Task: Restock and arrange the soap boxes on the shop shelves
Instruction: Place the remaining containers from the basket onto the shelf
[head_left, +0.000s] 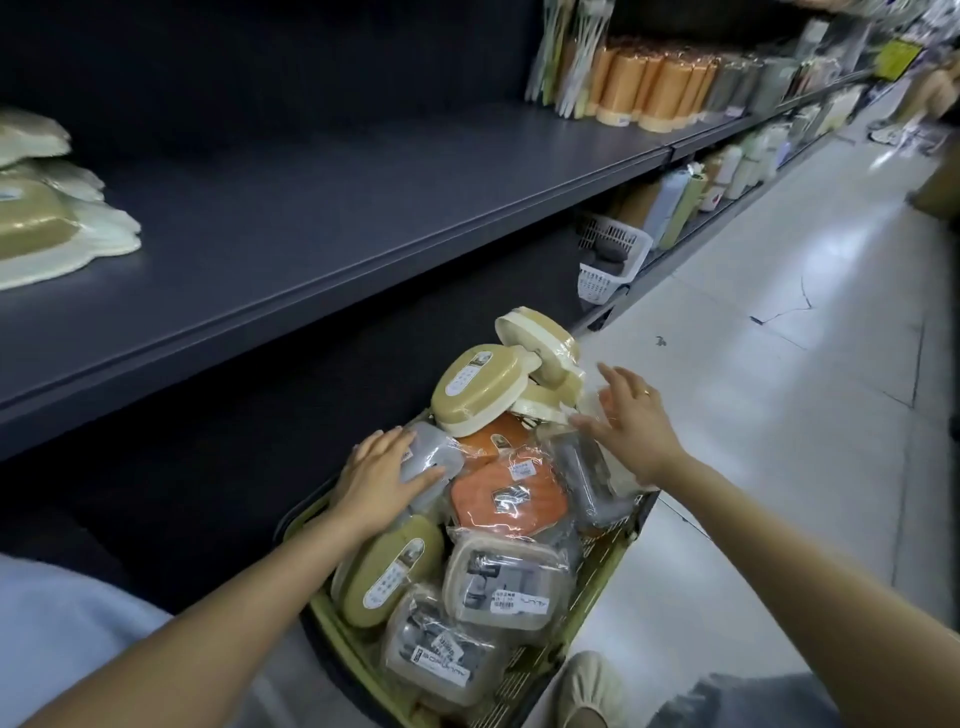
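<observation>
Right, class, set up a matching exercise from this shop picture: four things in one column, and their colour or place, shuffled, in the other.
Things
1. left hand
2. right hand
3. wrapped soap box mid-basket
4. basket

Descriptions
A. orange
B. on the floor, full of soap boxes
C. resting on a grey wrapped box
D. fingers spread above the far end of the pile

Pairs: 1-C, 2-D, 3-A, 4-B

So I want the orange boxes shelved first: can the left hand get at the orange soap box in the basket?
Probably yes. The left hand rests on a grey box right beside the orange soap box, whose top lies uncovered.
</observation>
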